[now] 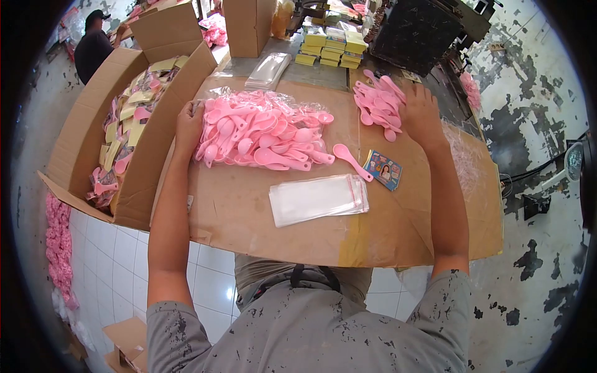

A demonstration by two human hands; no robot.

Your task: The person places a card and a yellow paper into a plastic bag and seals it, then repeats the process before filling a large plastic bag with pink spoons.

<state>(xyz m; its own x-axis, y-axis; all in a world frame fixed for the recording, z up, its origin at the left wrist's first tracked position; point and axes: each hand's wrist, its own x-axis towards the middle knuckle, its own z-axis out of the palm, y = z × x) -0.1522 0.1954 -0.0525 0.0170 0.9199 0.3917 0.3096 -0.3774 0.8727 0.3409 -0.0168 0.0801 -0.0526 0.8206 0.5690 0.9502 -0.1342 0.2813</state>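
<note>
A large heap of pink spoons [261,133] lies partly in clear plastic on the cardboard-covered table. My left hand [189,124] is at the heap's left edge, beside the box; what its fingers hold, if anything, is hidden. My right hand [423,115] touches the right side of a smaller pile of pink spoons [378,102], its fingers apart. Below the heap lie a single pink spoon [352,162], a blue printed card [383,170] touching its handle end, and a stack of clear plastic sleeves [317,200].
An open cardboard box [140,180] of packed spoons stands at the left. Behind are more clear sleeves [268,70], stacked card bundles [333,43], an upright carton [249,28] and a black machine [415,34]. Another person [93,50] is at the upper left.
</note>
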